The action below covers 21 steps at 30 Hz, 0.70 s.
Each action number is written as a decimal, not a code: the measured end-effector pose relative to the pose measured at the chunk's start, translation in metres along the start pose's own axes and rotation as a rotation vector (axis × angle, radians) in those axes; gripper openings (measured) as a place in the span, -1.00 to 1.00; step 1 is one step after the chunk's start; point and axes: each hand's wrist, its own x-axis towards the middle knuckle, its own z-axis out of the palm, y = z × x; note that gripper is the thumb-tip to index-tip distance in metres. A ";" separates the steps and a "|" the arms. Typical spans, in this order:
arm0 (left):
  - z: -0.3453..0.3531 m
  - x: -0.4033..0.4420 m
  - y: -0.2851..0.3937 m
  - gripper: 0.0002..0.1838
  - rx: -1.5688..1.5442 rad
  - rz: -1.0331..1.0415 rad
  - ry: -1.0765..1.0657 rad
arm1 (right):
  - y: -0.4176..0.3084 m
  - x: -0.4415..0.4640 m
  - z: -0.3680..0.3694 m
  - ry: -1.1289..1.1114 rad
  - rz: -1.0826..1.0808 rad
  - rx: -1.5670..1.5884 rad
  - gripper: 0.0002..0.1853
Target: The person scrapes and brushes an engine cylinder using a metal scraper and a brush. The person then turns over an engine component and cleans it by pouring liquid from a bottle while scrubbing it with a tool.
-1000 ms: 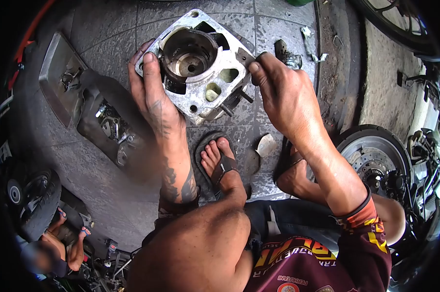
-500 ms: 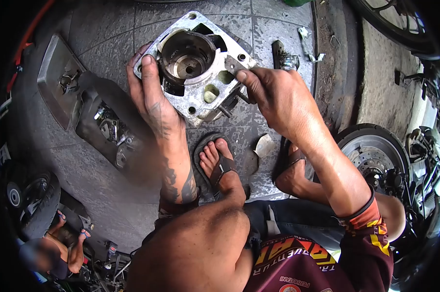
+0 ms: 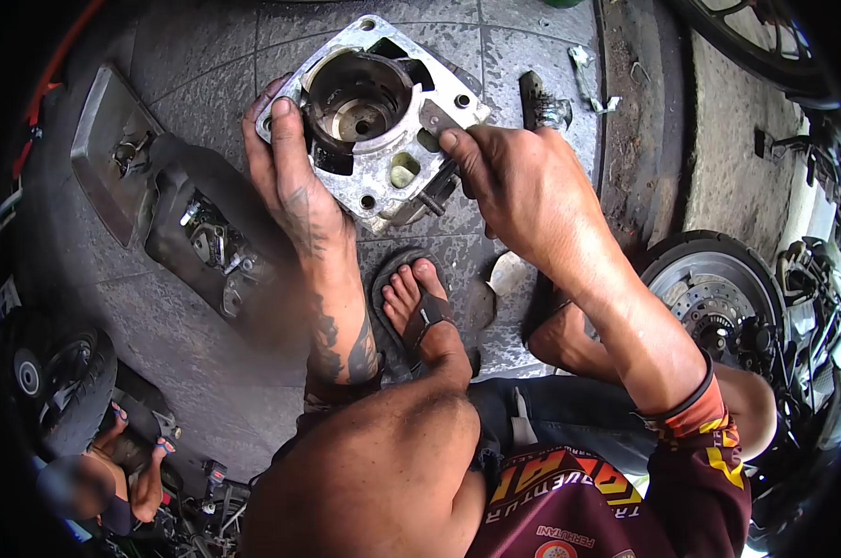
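Observation:
A metal engine cylinder block is held up with its flat top face and round bore towards me. My left hand grips its left corner, the thumb lying on the top face and the fingers round the far side. Between thumb and fingers, my right hand pinches a thin flat metal scraper blade. The blade lies against the face, between the bore and the right corner. Grey and whitish patches mark the face. A threaded stud sticks out from the block's lower side.
A metal tray and a dark plastic housing with parts lie on the tiled floor at left. A dark, wet-looking part is at right, near a wheel. Another person sits at lower left.
My right hand and the scraper blade have shifted slightly left along the block's face. The block has tilted a little; my left hand keeps its grip.

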 end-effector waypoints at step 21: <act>-0.003 0.002 -0.002 -0.62 0.019 0.029 -0.016 | 0.017 -0.022 -0.013 -0.093 0.184 0.215 -0.71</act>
